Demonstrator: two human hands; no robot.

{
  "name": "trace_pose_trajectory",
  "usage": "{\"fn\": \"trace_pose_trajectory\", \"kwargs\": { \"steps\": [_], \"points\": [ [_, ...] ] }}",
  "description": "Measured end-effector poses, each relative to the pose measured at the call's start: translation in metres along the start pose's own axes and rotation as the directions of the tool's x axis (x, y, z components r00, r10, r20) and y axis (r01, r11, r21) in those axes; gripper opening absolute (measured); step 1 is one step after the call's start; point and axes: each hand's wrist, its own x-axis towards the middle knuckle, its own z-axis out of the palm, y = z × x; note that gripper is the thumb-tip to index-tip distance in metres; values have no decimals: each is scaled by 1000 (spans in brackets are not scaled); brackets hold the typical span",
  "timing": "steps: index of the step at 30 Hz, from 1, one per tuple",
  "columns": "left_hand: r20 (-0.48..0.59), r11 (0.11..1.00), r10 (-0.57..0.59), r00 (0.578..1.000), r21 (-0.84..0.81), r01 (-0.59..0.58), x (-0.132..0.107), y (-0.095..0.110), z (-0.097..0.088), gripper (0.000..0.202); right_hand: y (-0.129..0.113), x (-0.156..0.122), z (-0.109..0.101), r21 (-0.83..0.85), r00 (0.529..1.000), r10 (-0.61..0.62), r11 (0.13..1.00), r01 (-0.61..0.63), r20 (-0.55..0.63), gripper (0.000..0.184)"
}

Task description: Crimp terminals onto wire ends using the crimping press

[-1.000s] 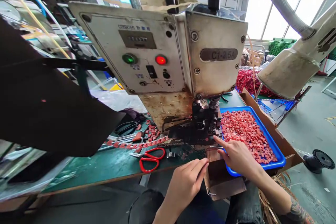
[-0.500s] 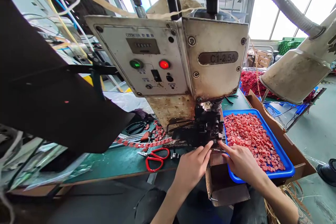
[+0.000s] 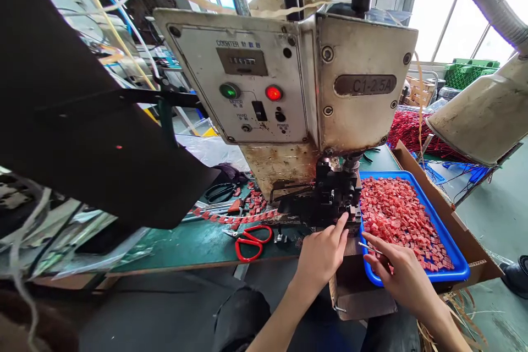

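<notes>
My left hand (image 3: 322, 254) reaches up to the black tooling head (image 3: 334, 198) of a worn cream press machine (image 3: 297, 82), its forefinger touching the tooling's lower right corner. My right hand (image 3: 402, 275) hovers over the near left corner of a blue tray (image 3: 456, 256) full of small red parts (image 3: 396, 217). Its fingers pinch a thin metal pin or wire that points left towards the tooling. A strip of red linked parts (image 3: 239, 216) feeds into the tooling from the left.
Red-handled scissors (image 3: 251, 241) and black scissors (image 3: 220, 192) lie on the green bench (image 3: 185, 245). A brown cardboard box (image 3: 358, 291) sits under the tooling. A lamp shade (image 3: 482, 115) hangs at right, a dark panel (image 3: 82, 137) at left, red wire bundles (image 3: 412, 129) behind.
My left hand rose from the bench edge to the tooling. My right hand drew back from the tooling to the tray corner, now with a thin pin in its fingers.
</notes>
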Motion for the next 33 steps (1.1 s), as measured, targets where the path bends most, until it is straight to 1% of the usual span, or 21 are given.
{"fn": "trace_pose_trajectory", "kwargs": {
  "steps": [5, 10, 13, 17, 21, 23, 25, 28, 31, 33],
  "points": [
    [27, 998, -20, 999, 57, 18, 5, 3, -1, 44, 3, -10, 8, 85, 998, 51, 995, -49, -22, 41],
    [-10, 999, 7, 1000, 44, -6, 2, 0, 2, 47, 7, -13, 10, 95, 997, 68, 993, -64, -38, 42],
    [4, 999, 2, 1000, 51, -2, 2, -1, 3, 48, 7, -13, 8, 94, 998, 57, 994, -56, -12, 41],
    [51, 999, -21, 998, 50, 18, 4, 1, 2, 49, 7, -13, 3, 93, 997, 47, 995, -41, -62, 41],
    [95, 997, -50, 994, 60, 45, 5, 4, -2, 50, 7, -13, -2, 84, 999, -17, 996, 20, -38, 35],
    [95, 998, -47, 994, 51, 43, 6, 4, -2, 50, 6, -11, -2, 64, 995, -48, 996, 54, -87, 31],
    [80, 999, -36, 996, 37, 33, 5, 3, -1, 50, 4, -6, 0, 26, 981, -91, 995, 97, -171, 29],
    [40, 1000, -12, 999, 29, 10, 4, 1, 1, 50, -1, 7, 4, -100, 937, -194, 980, 172, -290, 28],
    [-34, 999, 40, 999, 25, -39, 1, -2, 5, 48, -6, 22, 7, -212, 890, -287, 952, 223, -354, 28],
    [-117, 996, 93, 989, 8, -93, -1, -4, 7, 45, -9, 32, 11, -245, 868, -328, 937, 249, -372, 28]
  ]
}}
